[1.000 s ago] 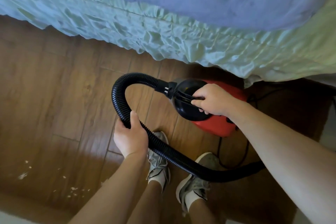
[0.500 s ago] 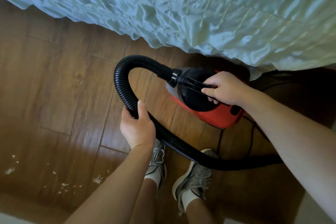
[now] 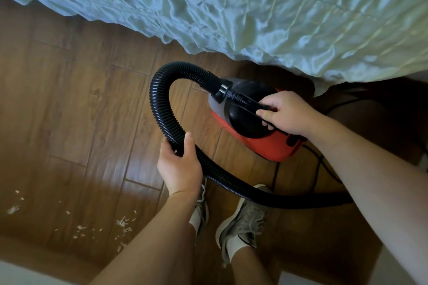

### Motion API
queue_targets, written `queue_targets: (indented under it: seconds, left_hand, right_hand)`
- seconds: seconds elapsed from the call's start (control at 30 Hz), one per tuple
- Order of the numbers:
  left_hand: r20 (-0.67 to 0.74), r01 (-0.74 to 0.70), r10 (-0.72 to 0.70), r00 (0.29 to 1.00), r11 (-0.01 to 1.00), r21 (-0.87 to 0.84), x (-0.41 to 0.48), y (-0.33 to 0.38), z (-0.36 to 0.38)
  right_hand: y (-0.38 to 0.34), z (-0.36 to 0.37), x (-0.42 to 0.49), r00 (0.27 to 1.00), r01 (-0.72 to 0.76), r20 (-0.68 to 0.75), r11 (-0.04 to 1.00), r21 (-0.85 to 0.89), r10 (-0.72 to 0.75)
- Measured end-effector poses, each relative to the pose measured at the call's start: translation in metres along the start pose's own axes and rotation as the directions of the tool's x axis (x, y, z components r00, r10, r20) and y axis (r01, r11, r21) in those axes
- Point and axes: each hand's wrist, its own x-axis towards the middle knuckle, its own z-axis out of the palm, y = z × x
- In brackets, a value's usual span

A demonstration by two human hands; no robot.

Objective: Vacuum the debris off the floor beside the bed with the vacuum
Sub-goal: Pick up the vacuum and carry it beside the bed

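Vacuum [image 3: 266, 143] just beside bed [image 3: 231, 18] edge, debris [image 3: 122, 224] on open floor [image 3: 81, 111]

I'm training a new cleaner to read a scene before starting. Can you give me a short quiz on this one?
1. True or false: the right hand grips the handle on top of the red vacuum.
2. What does the left hand hold? A) the power cord B) the black hose C) the bed skirt
3. Fill in: the white debris lies on the wooden floor to the person's ____ of the grey shoes.

Key: 1 true; 2 B; 3 left.
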Motion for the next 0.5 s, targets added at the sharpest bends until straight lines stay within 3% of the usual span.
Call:
queue_targets:
  seconds: [0.27, 0.5]
  left_hand:
    - [0.017, 0.002, -0.002, 1.0, 1.0, 0.013, -0.007, -0.006, -0.007]
    - [0.027, 0.033, -0.032, 0.999, 0.999, -0.01, -0.011, -0.005, -0.014]
  right_hand:
    - [-0.003, 0.001, 0.001, 0.999, -0.012, -0.044, 0.997, -0.073, 0.009]
    - [-0.024, 0.0, 0.005, 0.995, 0.004, -0.104, 1.0, -0.011, -0.005]
